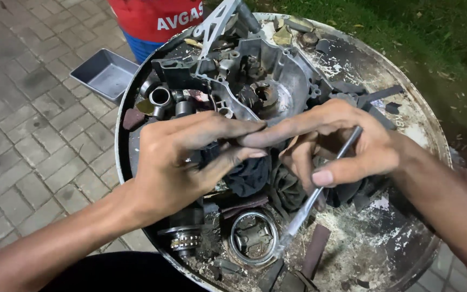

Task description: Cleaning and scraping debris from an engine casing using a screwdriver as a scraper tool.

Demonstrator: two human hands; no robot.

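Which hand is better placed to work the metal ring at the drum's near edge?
Right, probably. The right hand holds a thin metal tool whose tip lies beside the metal ring. The left hand grips dark cloth higher up, apart from the ring.

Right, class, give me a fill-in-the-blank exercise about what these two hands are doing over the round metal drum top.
1. The right hand holds a thin metal ____.
2. The left hand grips a crumpled ____ cloth.
3. The grey engine casing rests on a drum top whose outline is ____.
4. The grey tray lies on the ____ side of the picture.

Missing words: rod; black; round; left
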